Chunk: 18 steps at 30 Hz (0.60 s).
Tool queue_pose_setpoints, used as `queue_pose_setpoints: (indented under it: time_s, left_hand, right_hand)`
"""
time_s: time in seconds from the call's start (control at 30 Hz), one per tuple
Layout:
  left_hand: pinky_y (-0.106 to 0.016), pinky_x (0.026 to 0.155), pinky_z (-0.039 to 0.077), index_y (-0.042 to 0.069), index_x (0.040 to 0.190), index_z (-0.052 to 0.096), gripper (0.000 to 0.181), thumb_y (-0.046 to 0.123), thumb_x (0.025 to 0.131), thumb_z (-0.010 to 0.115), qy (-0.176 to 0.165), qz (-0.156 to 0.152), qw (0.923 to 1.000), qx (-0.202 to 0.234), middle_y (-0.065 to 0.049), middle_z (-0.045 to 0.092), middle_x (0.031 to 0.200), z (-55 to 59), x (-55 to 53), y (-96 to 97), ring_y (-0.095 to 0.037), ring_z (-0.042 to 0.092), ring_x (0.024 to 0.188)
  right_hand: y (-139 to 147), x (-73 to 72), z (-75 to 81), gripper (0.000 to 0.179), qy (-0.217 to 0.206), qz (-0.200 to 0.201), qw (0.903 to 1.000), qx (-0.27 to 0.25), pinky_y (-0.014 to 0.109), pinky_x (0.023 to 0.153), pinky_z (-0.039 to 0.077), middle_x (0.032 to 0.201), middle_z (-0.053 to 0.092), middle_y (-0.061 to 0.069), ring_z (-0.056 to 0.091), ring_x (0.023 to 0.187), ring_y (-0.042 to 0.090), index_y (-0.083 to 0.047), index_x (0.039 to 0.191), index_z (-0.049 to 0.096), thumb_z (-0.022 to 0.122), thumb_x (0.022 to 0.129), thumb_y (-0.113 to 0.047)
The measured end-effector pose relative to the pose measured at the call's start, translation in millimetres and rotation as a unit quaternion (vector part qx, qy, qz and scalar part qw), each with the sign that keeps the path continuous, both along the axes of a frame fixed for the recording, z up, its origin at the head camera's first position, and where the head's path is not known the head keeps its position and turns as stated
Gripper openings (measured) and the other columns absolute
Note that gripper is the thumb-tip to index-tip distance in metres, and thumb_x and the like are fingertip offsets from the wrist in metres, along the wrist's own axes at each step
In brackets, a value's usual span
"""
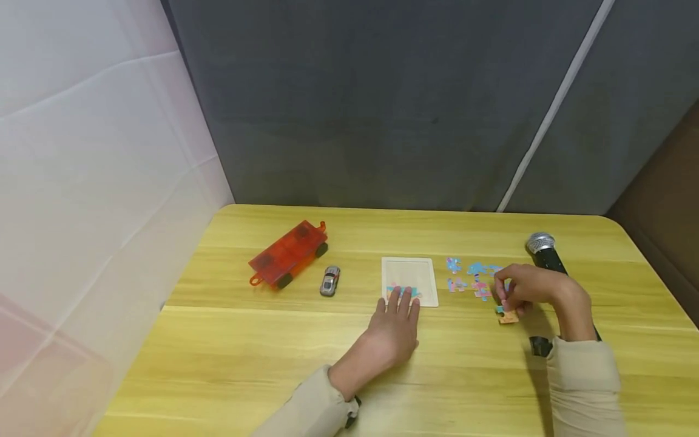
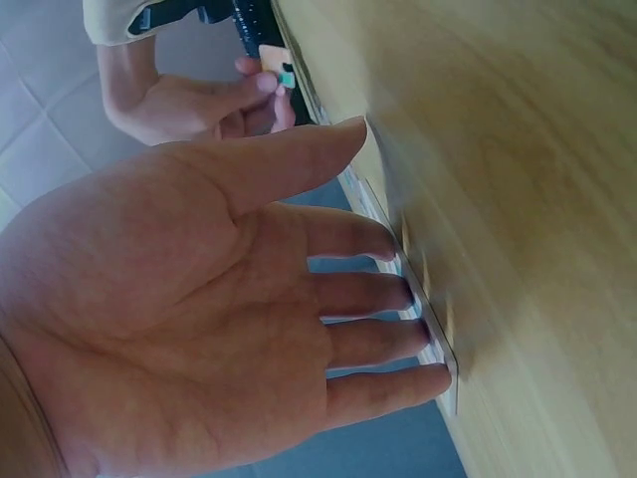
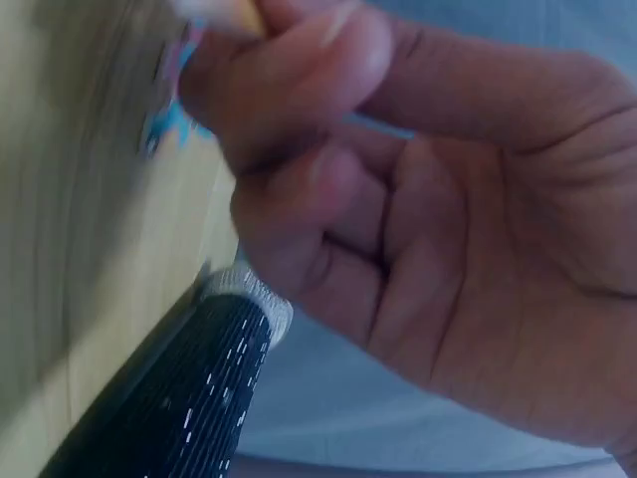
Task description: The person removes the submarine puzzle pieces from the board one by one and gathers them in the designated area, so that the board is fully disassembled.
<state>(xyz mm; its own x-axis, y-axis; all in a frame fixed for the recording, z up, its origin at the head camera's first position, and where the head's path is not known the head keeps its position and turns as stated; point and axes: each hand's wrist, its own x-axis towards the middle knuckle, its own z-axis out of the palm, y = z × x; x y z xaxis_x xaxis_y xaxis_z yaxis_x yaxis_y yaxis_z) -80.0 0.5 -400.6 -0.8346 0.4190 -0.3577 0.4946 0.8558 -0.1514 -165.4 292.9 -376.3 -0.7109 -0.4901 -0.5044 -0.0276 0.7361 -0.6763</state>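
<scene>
My left hand (image 1: 390, 337) lies palm down with straight fingers over the lower part of a pale puzzle tray (image 1: 409, 271). Its fingertips touch joined puzzle pieces (image 1: 417, 292) along the tray's bottom edge and partly cover them. In the left wrist view, the fingers (image 2: 368, 294) are extended and spread. Right of the tray, my right hand (image 1: 530, 285) pinches an orange and teal puzzle piece (image 1: 508, 317) between thumb and fingers. That piece also shows in the left wrist view. Several loose blue and pink puzzle pieces (image 1: 477, 269) lie between the tray and the right hand.
A black microphone (image 1: 549, 259) with a silver head lies at the right, partly behind the right forearm. Left of the tray are a small silver toy car (image 1: 330, 281) and a translucent red toy trailer (image 1: 289, 252). A dark partition (image 1: 393, 121) rises behind the table.
</scene>
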Motion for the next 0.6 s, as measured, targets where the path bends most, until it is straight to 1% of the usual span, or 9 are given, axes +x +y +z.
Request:
queue_pose_setpoints:
  time_s: [0.17, 0.27, 0.33, 0.4, 0.6]
  left_hand:
    - [-0.04, 0.133, 0.035, 0.017, 0.174, 0.034, 0.072, 0.049, 0.113, 0.055, 0.002, -0.002, 1.0, -0.006, -0.007, 0.026, 0.183, -0.3, -0.4, -0.2, -0.026, 0.025, 0.17]
    - [-0.04, 0.133, 0.035, 0.017, 0.174, 0.033, 0.072, 0.049, 0.113, 0.055, 0.001, -0.002, 1.0, -0.009, -0.007, 0.025, 0.183, -0.8, -0.2, -0.1, -0.026, 0.024, 0.17]
    - [-0.04, 0.133, 0.035, 0.017, 0.174, 0.033, 0.072, 0.049, 0.114, 0.055, 0.001, -0.003, 1.0, -0.009, -0.007, 0.025, 0.183, -0.7, 0.0, 0.0, -0.026, 0.024, 0.17]
    - [-0.041, 0.133, 0.035, 0.017, 0.174, 0.033, 0.072, 0.049, 0.114, 0.055, 0.001, -0.003, 1.0, -0.009, -0.007, 0.024, 0.183, -0.7, 0.1, 0.2, -0.026, 0.024, 0.17]
    - [-0.041, 0.133, 0.035, 0.016, 0.174, 0.033, 0.072, 0.049, 0.114, 0.055, 0.004, -0.006, 0.9999, -0.01, -0.008, 0.025, 0.183, -1.1, -0.4, 0.5, -0.027, 0.024, 0.17]
  right_hand:
    - [12, 1.7, -0.7, 0.016, 0.029, -0.029, 0.9969, 0.067, 0.033, 0.063, 0.05, 0.079, 0.062, 0.006, 0.058, 0.062, 0.017, -0.002, 0.087, 0.061, 0.07, 0.093, 0.011]
    - [15, 1.2, -3.2, 0.018, 0.046, -0.04, 0.9933, 0.098, 0.033, 0.065, 0.05, 0.076, 0.06, 0.005, 0.057, 0.063, 0.017, -0.002, 0.086, 0.059, 0.071, 0.092, 0.01]
    - [16, 1.0, -4.7, 0.019, 0.051, -0.048, 0.9915, 0.11, 0.032, 0.064, 0.048, 0.075, 0.058, 0.005, 0.055, 0.063, 0.017, -0.003, 0.085, 0.059, 0.071, 0.092, 0.01]
    - [15, 0.7, -6.3, 0.021, 0.056, -0.049, 0.9903, 0.118, 0.03, 0.062, 0.045, 0.074, 0.054, 0.003, 0.051, 0.062, 0.016, -0.005, 0.081, 0.059, 0.07, 0.091, 0.01]
    - [13, -0.7, -10.0, 0.037, 0.072, -0.031, 0.9863, 0.145, 0.024, 0.055, 0.035, 0.058, 0.048, -0.005, 0.043, 0.054, 0.009, -0.015, 0.062, 0.055, 0.069, 0.086, 0.009]
